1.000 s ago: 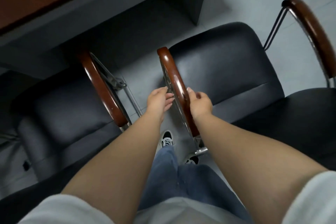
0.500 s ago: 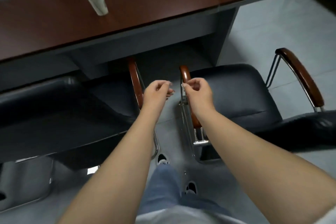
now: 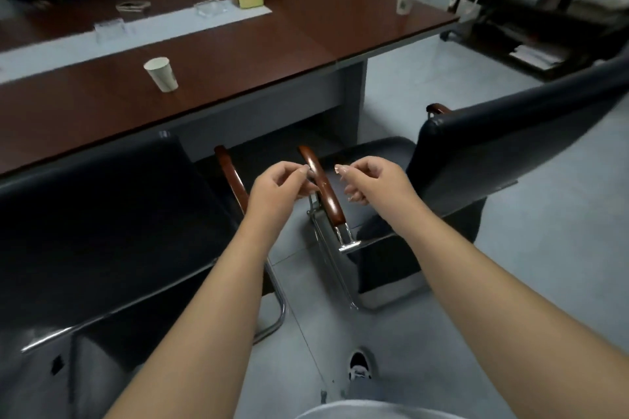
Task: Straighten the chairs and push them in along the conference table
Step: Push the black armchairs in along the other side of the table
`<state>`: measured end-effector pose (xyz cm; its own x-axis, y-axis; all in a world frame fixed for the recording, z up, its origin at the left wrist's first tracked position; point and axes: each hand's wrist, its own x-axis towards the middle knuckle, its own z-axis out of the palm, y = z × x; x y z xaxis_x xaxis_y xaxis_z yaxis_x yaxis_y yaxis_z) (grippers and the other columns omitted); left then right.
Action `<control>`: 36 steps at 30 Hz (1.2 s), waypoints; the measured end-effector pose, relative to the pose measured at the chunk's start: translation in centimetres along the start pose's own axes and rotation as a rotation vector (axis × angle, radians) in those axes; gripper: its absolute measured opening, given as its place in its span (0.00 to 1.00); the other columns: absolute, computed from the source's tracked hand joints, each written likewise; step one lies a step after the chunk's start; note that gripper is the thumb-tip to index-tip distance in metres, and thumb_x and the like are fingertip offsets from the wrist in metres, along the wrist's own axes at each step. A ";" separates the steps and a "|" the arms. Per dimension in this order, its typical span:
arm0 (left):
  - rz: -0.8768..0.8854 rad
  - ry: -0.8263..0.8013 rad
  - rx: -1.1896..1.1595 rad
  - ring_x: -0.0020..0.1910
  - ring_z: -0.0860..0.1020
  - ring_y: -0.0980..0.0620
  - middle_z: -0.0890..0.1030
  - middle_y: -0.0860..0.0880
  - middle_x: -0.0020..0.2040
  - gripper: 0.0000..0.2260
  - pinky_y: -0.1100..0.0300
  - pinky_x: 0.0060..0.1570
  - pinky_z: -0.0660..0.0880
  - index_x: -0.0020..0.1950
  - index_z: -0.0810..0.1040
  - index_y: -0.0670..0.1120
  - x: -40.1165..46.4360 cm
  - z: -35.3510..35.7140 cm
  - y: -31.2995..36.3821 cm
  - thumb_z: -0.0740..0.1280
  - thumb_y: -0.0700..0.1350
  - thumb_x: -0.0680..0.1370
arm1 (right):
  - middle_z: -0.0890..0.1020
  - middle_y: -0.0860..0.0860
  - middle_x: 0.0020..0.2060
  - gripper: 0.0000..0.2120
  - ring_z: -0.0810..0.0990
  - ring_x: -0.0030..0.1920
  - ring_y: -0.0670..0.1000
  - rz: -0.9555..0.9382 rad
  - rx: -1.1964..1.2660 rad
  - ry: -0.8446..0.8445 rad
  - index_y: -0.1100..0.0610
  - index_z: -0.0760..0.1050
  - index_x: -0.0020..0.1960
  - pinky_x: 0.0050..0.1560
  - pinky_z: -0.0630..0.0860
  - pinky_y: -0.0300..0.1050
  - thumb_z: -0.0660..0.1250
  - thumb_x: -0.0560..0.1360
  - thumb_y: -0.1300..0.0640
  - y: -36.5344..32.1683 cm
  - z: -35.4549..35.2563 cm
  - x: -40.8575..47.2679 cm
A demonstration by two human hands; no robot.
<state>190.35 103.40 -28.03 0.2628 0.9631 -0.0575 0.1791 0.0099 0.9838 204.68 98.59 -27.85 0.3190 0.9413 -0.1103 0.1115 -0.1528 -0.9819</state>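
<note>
Between the two hands runs the wooden armrest (image 3: 321, 185) of the right chair (image 3: 476, 160); a second ago the right hand (image 3: 371, 180) gripped that armrest, and now both hands are off it. The left hand (image 3: 279, 189) hovers just left of the rail, fingers loosely curled and holding nothing, fingertips near or brushing its side. The right hand hangs just right of it, fingers relaxed and apart, clear of the wood. The view has risen since then, so the conference table (image 3: 289, 54) top shows ahead of the hands. The left chair (image 3: 102, 214) sits beside the left forearm, its back near the table edge. The right chair stands angled, farther out.
</note>
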 end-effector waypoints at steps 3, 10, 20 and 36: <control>0.028 -0.073 -0.028 0.35 0.78 0.58 0.79 0.49 0.36 0.09 0.72 0.36 0.74 0.40 0.77 0.45 -3.0 0.2 0.2 0.62 0.40 0.79 | 0.77 0.47 0.27 0.10 0.74 0.29 0.43 0.033 -0.004 0.067 0.56 0.74 0.37 0.31 0.71 0.32 0.67 0.75 0.52 0.8 -0.8 -4.0; 0.082 -0.346 -0.080 0.32 0.77 0.61 0.78 0.49 0.33 0.09 0.69 0.38 0.75 0.38 0.76 0.45 -10.5 5.2 1.1 0.63 0.40 0.78 | 0.76 0.45 0.22 0.14 0.73 0.23 0.40 0.044 -0.045 0.328 0.55 0.74 0.33 0.27 0.70 0.33 0.67 0.74 0.49 2.1 -5.3 -13.9; 0.147 -0.596 -0.048 0.34 0.79 0.59 0.79 0.50 0.35 0.11 0.68 0.41 0.77 0.37 0.76 0.45 -13.9 14.6 2.9 0.62 0.41 0.79 | 0.75 0.48 0.24 0.14 0.72 0.23 0.41 0.066 0.022 0.588 0.56 0.74 0.32 0.28 0.70 0.32 0.67 0.75 0.52 4.1 -13.7 -20.3; 0.137 -0.791 -0.102 0.30 0.78 0.59 0.78 0.54 0.28 0.11 0.70 0.37 0.75 0.36 0.76 0.42 -17.6 43.3 6.3 0.62 0.38 0.78 | 0.74 0.45 0.21 0.14 0.71 0.24 0.42 0.109 0.100 0.807 0.56 0.73 0.32 0.29 0.69 0.33 0.67 0.75 0.52 9.6 -39.3 -24.1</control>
<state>227.93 74.85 -28.15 0.8759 0.4825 -0.0013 0.0196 -0.0328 0.9993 234.99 62.60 -28.54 0.9063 0.4109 -0.0992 -0.0317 -0.1680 -0.9853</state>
